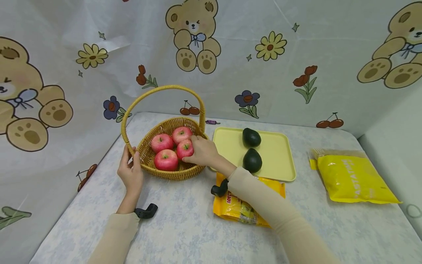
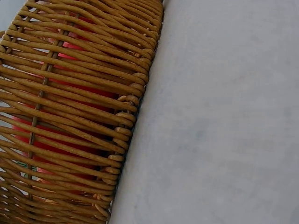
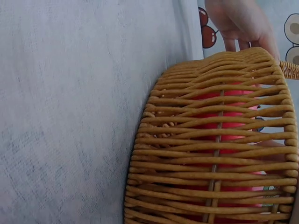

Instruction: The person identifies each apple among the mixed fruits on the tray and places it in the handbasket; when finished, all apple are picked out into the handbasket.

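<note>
A wicker basket with a tall arched handle stands on the left part of the table, with several red apples inside. At the basket's left end, my left hand holds the rim by the foot of the handle; the right wrist view also catches this hand beyond the weave. My right hand reaches over the basket's right rim and grips the rightmost apple, its fingertips partly hidden. Through the woven side in the left wrist view, red apple skin shows.
Right of the basket lies a pale yellow tray bearing two dark green avocados. A yellow-orange packet lies in front, partly under my right forearm. Farther right rests a bright yellow bag. A bear-printed cloth hangs behind.
</note>
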A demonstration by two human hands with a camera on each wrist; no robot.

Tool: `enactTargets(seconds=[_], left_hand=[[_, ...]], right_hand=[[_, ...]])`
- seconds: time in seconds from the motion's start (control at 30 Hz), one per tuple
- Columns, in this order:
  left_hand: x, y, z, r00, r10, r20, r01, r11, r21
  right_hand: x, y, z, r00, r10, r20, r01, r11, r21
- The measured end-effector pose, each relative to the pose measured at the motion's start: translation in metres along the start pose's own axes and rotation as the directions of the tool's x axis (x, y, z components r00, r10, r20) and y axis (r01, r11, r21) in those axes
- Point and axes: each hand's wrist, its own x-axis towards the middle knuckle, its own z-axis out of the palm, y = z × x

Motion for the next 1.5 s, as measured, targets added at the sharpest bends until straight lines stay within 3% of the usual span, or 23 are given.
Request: enactTargets(seconds=[0.5,0.73,0.83,1.03,1.23,1.5], left_hand=[[0.001,0.001,0.0,1.0,-0.008,0.002,0.008,0.999,0.031],[0.004,-0.032,0.002,1.0,-0.017,-0.002,0.017,0.999,0.041],[0.005,-0.039,0.001,1.0,-0.021,0.003,0.021,0.999,0.035],[0.006,-0.04,0.0,0.999,-0.027,0.021,0.026,0.999,0.029],[0.007,-0.042,0.0,0.999,-0.03,0.024,0.029,0.999,0.043],[0.008,-0.042,0.001,0.999,-0.044,0.028,0.042,0.997,0.06]], right_hand=[[0.003,-0.005,0.001,0.994,0.024,0.111,-0.018,0.999,-0.05],[0.002,-0.004,0.001,0.99,0.014,0.137,-0.009,0.999,-0.044],[0.002,-0.003,-0.001,0.989,0.009,0.145,-0.005,1.0,-0.028],[0.001,0.002,-0.011,0.989,-0.052,0.138,0.038,0.994,0.107],[-0.005,0.011,-0.022,0.986,-0.12,0.112,0.087,0.961,0.262],[-0.032,0.025,-0.051,0.993,-0.109,0.043,0.088,0.938,0.336]])
